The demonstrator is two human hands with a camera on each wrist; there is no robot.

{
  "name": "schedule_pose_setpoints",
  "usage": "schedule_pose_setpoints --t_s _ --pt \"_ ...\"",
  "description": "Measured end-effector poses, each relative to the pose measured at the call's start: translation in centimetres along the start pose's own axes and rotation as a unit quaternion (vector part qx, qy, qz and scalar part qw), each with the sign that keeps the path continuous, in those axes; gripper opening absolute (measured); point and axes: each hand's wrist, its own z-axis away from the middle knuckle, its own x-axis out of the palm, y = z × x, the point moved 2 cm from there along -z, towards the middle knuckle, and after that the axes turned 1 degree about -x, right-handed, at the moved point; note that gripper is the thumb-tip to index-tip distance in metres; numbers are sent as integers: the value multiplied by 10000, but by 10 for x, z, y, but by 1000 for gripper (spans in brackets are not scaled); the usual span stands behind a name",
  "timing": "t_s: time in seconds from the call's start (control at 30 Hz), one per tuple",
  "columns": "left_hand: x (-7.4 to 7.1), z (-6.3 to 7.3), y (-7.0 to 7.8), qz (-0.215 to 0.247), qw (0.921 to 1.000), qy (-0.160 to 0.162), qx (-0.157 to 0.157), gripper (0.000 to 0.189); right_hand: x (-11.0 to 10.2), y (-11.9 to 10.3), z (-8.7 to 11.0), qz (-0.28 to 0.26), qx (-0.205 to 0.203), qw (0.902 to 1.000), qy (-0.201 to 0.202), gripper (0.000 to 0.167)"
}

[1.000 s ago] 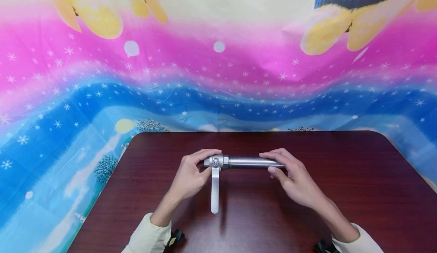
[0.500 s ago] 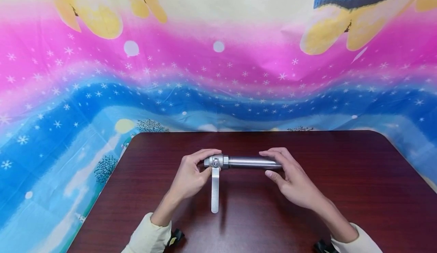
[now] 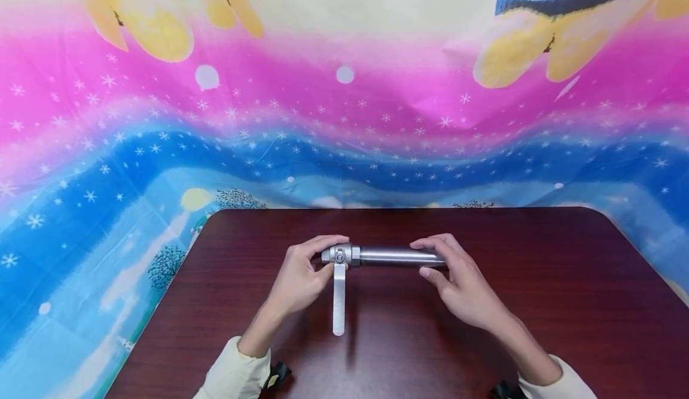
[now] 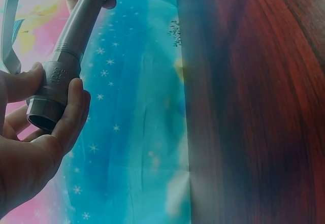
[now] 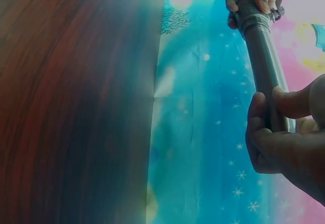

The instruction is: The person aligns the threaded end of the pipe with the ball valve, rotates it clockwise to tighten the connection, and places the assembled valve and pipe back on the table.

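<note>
Gripping the valve [image 3: 347, 252] at the pipe's [image 3: 395, 256] nine-o'clock end, the head view's left hand [image 3: 296, 280] could slip under torque. Left wrist: tilted, the pipe, toward ten, might cross-thread. Right wrist: the right hand [image 5: 294, 148], toward four, grips it; loosening risks a drop.

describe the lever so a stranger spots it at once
Above the dark table, a metal pipe runs from the right hand to a valve in the left hand. From that valve the lever juts downward in the head view, a flat strip, unlike the round pipe.
</note>
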Motion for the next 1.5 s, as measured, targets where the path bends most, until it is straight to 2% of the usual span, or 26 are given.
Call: schedule_pose_setpoints --t_s 0.37,0.73,1.07,1.17,1.37,1.5 --pt "-3 0 1 39 9999 24 -158 52 -2 -1 -5 -148 350 9992 -102 47" --pt "-2 0 2 65 9999 41 -129 52 -5 -1 -5 -475 311 9983 -159 40" --pt "-1 0 2 90 9999 45 -43 53 -5 1 -5 -361 346 9983 -288 35" --pt "-1 0 1 95 9999 34 -42 54 -5 1 -3 -244 341 9985 -344 38" --pt "-1 0 1 94 9999 45 -46 55 -3 -1 -2 -27 185 9994 -279 55" --pt "-1 0 0 100 9999 30 -39 55 -4 -1 -3 -7 44 9999 -108 55"
